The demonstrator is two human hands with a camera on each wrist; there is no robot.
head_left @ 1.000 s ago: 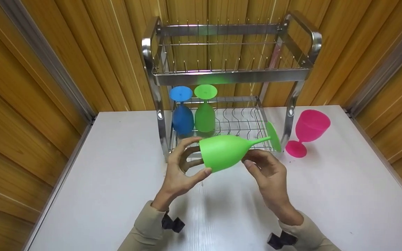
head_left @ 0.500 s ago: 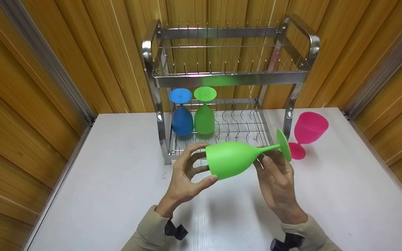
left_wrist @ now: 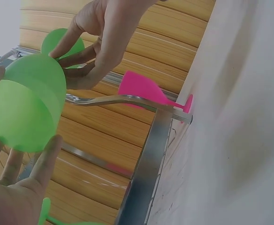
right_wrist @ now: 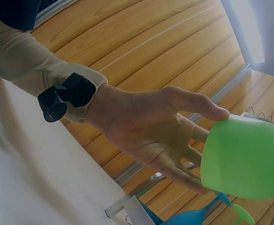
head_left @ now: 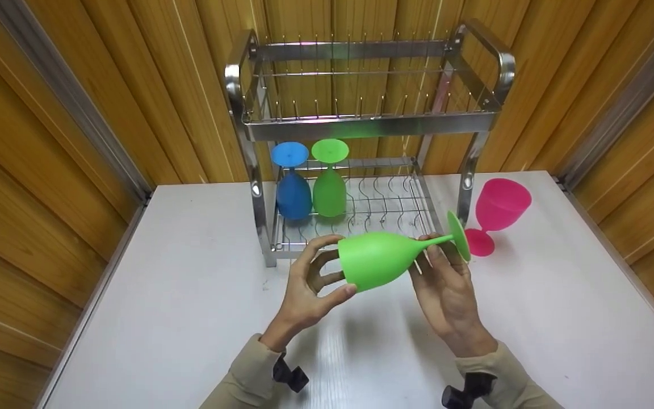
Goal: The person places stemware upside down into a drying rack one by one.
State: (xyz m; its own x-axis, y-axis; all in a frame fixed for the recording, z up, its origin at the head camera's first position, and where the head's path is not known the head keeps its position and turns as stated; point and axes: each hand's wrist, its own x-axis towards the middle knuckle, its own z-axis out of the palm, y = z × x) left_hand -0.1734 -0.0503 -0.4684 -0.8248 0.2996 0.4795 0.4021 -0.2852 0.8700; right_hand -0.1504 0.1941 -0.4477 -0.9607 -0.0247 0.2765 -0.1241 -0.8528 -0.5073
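Note:
A light green plastic goblet (head_left: pixel 375 258) is held on its side above the table, mouth to the left and foot to the right. My left hand (head_left: pixel 304 295) grips it at the rim, thumb in front and fingers behind; the right wrist view shows this hand (right_wrist: pixel 144 124) from its palm side. At the stem end, my right hand (head_left: pixel 446 292) pinches the goblet between thumb and fingers, some of them hidden behind it. Behind the hands, a blue goblet (head_left: pixel 293 196) and another green goblet (head_left: pixel 330 193) stand upside down on the rack's lower tier.
The two-tier metal dish rack (head_left: pixel 372 125) stands at the back of the white table (head_left: pixel 191 295), its upper tier lined with upright prongs. Right of the rack, a pink goblet (head_left: pixel 502 204) stands upright. Wood-panelled walls (head_left: pixel 37 170) enclose the table's back and sides.
Both hands and the green goblet have shifted slightly right and lower. The right hand has moved from the bowl's lower end onto the stem near the foot.

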